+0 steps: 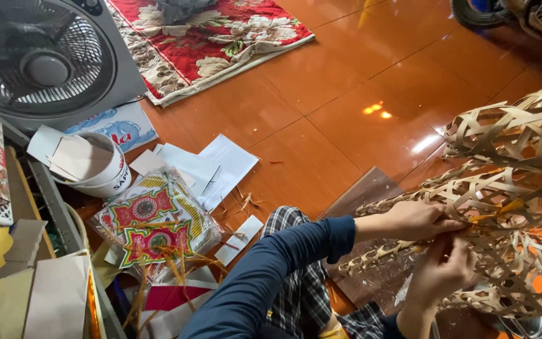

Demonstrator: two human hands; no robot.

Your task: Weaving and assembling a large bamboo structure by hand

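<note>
Polished orange floor tiles (346,107) carry a woven bamboo frame (509,207), lying on its side at right. Left hand (412,220) presses on a strip, probably to steady the weave; right hand (440,270) works below, fingers pinching a strip. Further left lie white papers (221,166), a colourful packet (152,220) and a fan (45,59).

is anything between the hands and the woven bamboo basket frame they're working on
Nothing visible. Both the left hand and the right hand are already on the strips of the open-weave bamboo frame, fingers in the lattice, with no other object between them.
</note>
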